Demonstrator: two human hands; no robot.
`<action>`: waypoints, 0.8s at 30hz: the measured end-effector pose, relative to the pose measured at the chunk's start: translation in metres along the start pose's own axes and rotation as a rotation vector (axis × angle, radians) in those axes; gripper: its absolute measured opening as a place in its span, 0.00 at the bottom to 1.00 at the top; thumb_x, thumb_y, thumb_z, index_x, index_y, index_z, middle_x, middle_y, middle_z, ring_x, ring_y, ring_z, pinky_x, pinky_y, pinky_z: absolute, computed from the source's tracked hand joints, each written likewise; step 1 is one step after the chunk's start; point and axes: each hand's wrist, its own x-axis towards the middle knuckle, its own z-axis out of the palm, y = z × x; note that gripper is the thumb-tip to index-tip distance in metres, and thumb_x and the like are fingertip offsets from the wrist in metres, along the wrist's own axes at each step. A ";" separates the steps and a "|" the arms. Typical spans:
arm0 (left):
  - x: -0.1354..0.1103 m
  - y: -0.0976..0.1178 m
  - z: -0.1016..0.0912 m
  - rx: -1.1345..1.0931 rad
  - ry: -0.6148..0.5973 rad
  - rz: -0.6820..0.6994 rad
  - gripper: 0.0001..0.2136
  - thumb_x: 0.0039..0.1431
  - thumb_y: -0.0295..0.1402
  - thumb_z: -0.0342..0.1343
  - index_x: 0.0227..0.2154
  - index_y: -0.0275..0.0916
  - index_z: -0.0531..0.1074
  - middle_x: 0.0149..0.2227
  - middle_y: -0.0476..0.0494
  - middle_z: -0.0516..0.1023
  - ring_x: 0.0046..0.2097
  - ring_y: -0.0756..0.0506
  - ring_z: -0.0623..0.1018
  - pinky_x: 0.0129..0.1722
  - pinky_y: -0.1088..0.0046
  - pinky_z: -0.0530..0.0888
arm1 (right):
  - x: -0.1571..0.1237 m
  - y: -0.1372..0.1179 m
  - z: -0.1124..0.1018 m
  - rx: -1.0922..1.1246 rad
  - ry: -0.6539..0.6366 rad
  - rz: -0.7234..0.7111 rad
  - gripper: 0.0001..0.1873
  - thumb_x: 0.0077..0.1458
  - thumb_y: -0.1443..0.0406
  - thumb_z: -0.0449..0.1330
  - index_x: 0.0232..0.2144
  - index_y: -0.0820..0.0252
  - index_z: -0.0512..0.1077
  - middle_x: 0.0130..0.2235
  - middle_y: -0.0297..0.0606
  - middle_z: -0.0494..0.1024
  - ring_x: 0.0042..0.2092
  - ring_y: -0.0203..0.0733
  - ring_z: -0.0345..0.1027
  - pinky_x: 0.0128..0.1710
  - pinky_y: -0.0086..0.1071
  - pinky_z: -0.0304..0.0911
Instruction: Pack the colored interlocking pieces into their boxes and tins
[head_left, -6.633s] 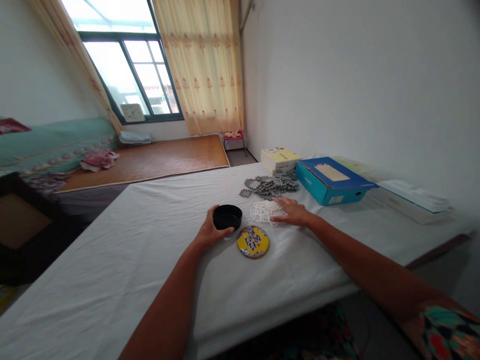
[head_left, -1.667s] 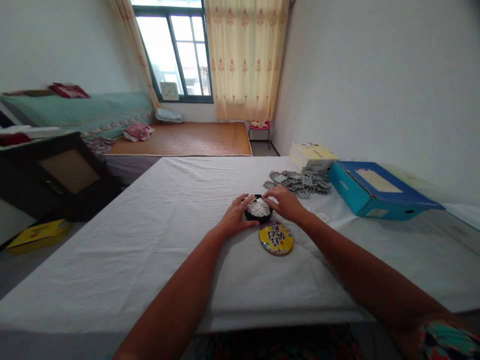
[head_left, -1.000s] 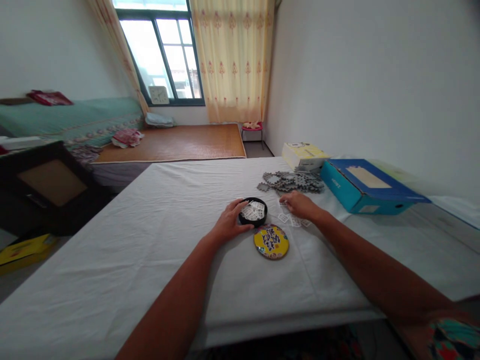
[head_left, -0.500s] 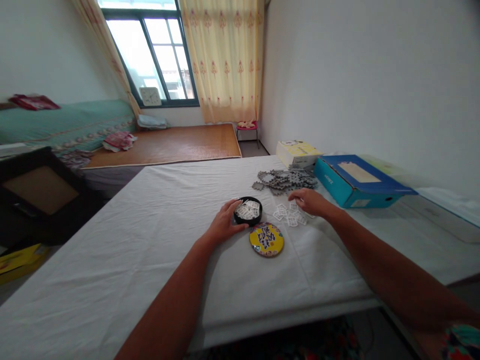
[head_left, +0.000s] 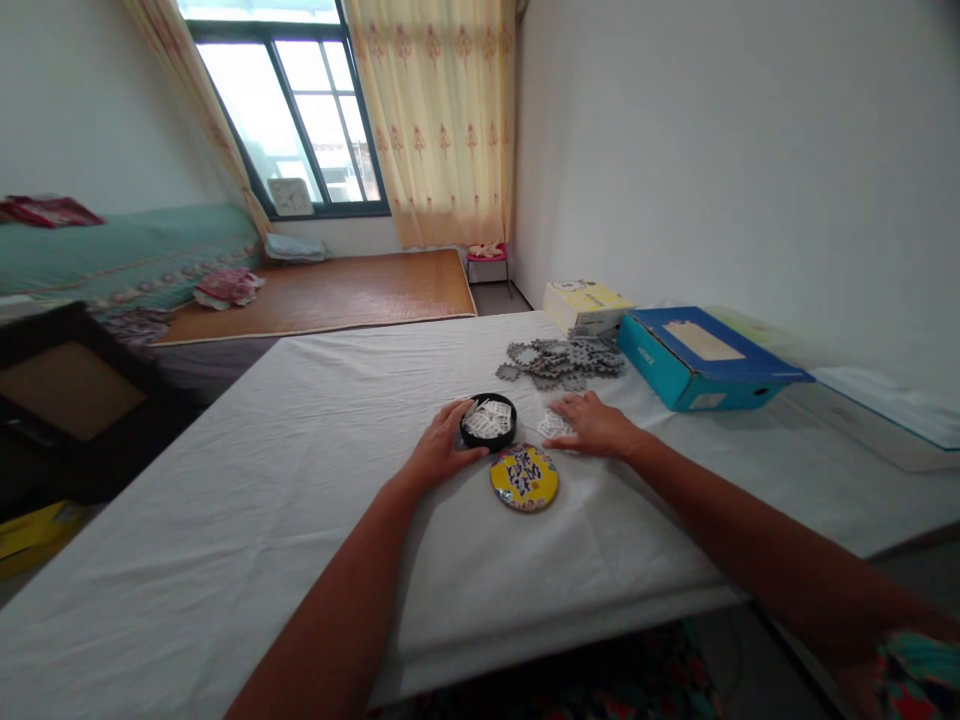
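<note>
Since the frame half a second earlier, the right hand (head_left: pixel 596 425) has been brought down from a pinched pose at the far right of the loose white pieces (head_left: pixel 553 424) to a spread pose over them; tin and lid are seen unshifted relative to each other.

Left to right: the left hand (head_left: pixel 442 447) is curved around the left side of a round black tin (head_left: pixel 491 443), thumb at the near wall, fingers at the rim, so the tin is held upright on the white-covered table (head_left: pixel 300 500). White pieces are contained in it. A round yellow lid (head_left: pixel 525 478) is laid flat just nearer and to the right. Next, the loose pieces are partly covered by the right hand, thumb and fingers parted; whether any piece is gripped cannot be told. Behind, gray pieces (head_left: pixel 566 358) are heaped before a yellow carton (head_left: pixel 585 303), with a blue box (head_left: pixel 697 360) placed farther right.

Key relation: the loose heap is situated right of the tin, with no clear long axis; the right hand is nearer to it.
</note>
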 end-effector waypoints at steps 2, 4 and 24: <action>0.000 0.000 0.000 0.003 -0.004 0.000 0.37 0.50 0.43 0.63 0.62 0.41 0.57 0.63 0.35 0.61 0.64 0.37 0.62 0.64 0.54 0.61 | -0.002 -0.017 0.003 -0.021 0.069 0.001 0.39 0.53 0.37 0.51 0.60 0.49 0.64 0.60 0.47 0.66 0.59 0.60 0.55 0.49 0.46 0.61; 0.000 0.000 -0.001 0.004 -0.006 -0.001 0.37 0.49 0.43 0.63 0.62 0.41 0.57 0.63 0.35 0.61 0.64 0.37 0.63 0.64 0.54 0.61 | -0.005 -0.027 0.006 -0.033 0.133 0.001 0.30 0.58 0.42 0.51 0.56 0.48 0.67 0.57 0.46 0.69 0.57 0.56 0.57 0.46 0.43 0.62; 0.000 -0.001 0.001 0.024 -0.008 0.009 0.36 0.51 0.44 0.62 0.62 0.40 0.57 0.63 0.35 0.60 0.65 0.38 0.62 0.65 0.58 0.60 | -0.016 -0.024 0.009 -0.040 0.269 0.030 0.09 0.60 0.59 0.53 0.37 0.55 0.70 0.42 0.43 0.73 0.48 0.46 0.63 0.34 0.32 0.60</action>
